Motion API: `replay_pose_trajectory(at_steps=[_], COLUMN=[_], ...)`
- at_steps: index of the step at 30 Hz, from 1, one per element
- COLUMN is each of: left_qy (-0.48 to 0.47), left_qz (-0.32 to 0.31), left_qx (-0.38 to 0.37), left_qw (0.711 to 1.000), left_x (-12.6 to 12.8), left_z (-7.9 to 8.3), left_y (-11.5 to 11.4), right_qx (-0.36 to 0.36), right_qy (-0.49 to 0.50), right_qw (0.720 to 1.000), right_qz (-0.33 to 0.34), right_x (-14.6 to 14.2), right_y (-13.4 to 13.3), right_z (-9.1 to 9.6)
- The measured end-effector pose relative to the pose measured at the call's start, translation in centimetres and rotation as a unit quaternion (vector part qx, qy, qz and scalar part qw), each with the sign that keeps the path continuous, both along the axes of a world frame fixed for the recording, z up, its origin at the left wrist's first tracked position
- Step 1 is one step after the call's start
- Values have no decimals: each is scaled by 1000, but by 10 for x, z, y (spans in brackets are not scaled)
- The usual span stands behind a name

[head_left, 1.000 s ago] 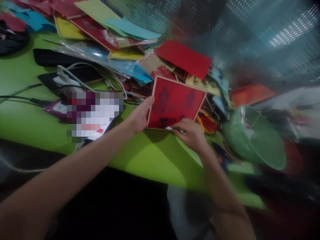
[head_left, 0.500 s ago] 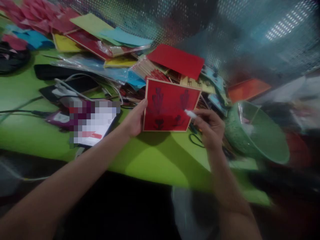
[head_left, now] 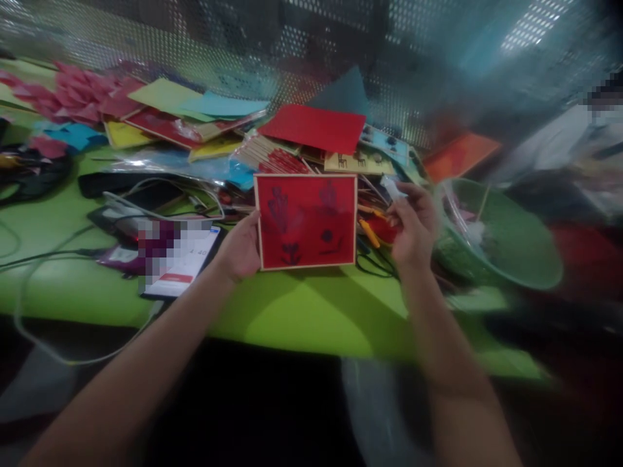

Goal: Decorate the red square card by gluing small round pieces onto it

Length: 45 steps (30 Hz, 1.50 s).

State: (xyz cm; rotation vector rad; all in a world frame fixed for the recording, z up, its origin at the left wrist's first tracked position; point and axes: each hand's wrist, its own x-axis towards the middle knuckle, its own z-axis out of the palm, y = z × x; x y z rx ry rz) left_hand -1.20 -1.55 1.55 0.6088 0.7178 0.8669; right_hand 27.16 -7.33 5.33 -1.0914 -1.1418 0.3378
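My left hand (head_left: 242, 246) grips the left edge of a red card picture (head_left: 307, 220) with a thin pale frame. Dark drawings, some like flowers, mark its face, which is turned toward me and stands nearly upright above the green tabletop (head_left: 292, 311). To the right of the picture, apart from it, my right hand (head_left: 413, 220) is closed in a pinch on a small white piece (head_left: 392, 188), perhaps a crumpled tissue; blur hides its exact kind. Below those fingers lies an orange-handled tool (head_left: 370, 232).
A lit phone (head_left: 182, 266) and cables lie at the left. Behind the picture are piled red card (head_left: 316, 126), coloured papers and a bundle of red-tipped sticks (head_left: 272, 152). A green bowl (head_left: 516, 246) stands at the right, with black scissors (head_left: 34, 172) at the far left.
My right hand has drawn the white piece away from the picture's face, up and to the right. The picture has shifted left in view and sits more level; the view itself has turned.
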Motion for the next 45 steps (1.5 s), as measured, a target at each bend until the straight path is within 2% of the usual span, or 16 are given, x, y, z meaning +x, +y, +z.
replay_pose_trajectory(at_steps=[5, 8, 11, 17, 20, 23, 25, 28, 31, 37, 45], left_qy=[38, 78, 124, 225, 308, 390, 438, 497, 528, 557, 559], left_qz=[-31, 9, 43, 25, 62, 116, 135, 133, 106, 65, 53], left_qx=[-30, -31, 9, 91, 196, 316, 370, 428, 474, 522, 530], left_qw=[998, 996, 991, 970, 929, 857, 808, 743, 697, 643, 635], left_x=[1, -5, -17, -38, -48, -62, -71, -83, -89, -91, -90], left_z=[3, -1, -8, -20, -31, -44, -49, -50, -48, -52, -53], left_y=[-18, -29, -37, -40, -41, -50, -63, -86, -108, -126, -127], right_qx=[11, -3, -16, -23, -32, -38, -40, -33, -34, -57, -81], right_qy=[-11, -44, -75, -82, -94, -110, -117, -121, -115, -98, -70], right_qw=[1000, 999, 997, 996, 994, 992, 991, 991, 991, 993, 994], right_qz=[15, 16, 20, 35, 39, 41, 47, 55, 52, 44, 16], right_x=[0, -3, -8, -18, -19, -18, -18, -18, -20, -20, -18], right_y=[3, 4, 4, 2, 2, 3, 3, 4, 4, 7, 7], right_z=[-7, -11, -12, -13, -15, -17, -19, -20, -19, -25, -28])
